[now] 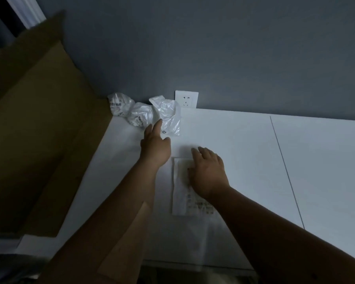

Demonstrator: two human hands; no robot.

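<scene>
As far as can be judged from the bench point(244, 140), the work is an unpacking, and it is partly done. Nearest, a brown sheet point(121, 242) of unclear kind is seen under the left forearm. A little further, a flat packet point(179, 193) with dark print lies on the bench, long side pointing away from the person. It is covered at its far right part by the right hand point(208, 173), whose fingers point(201, 152) are loosely bent and laid on top; nothing is gripped, the packet is only held down. It looks not yet opened, but the dim light leaves this unsure. Beyond it, the left hand point(155, 146) is stretched forward with the fingers straight and released, and nothing is held in it. Its fingertip reaches the edge of the bags point(143, 113); whether they are touched cannot be told. Three crumpled clear bags are counted there, lying against the wall point(213, 48), and they seem to be emptied. So this part is judged as done, and the packet is what is left. At the left, a big box point(39, 119) stands along the bench side, close to the bags. A socket point(186, 99) is set in the wall just behind them. A seam point(285, 169) runs across the bench at the right, well apart from both hands. Nothing is found between the hands and their things.
</scene>
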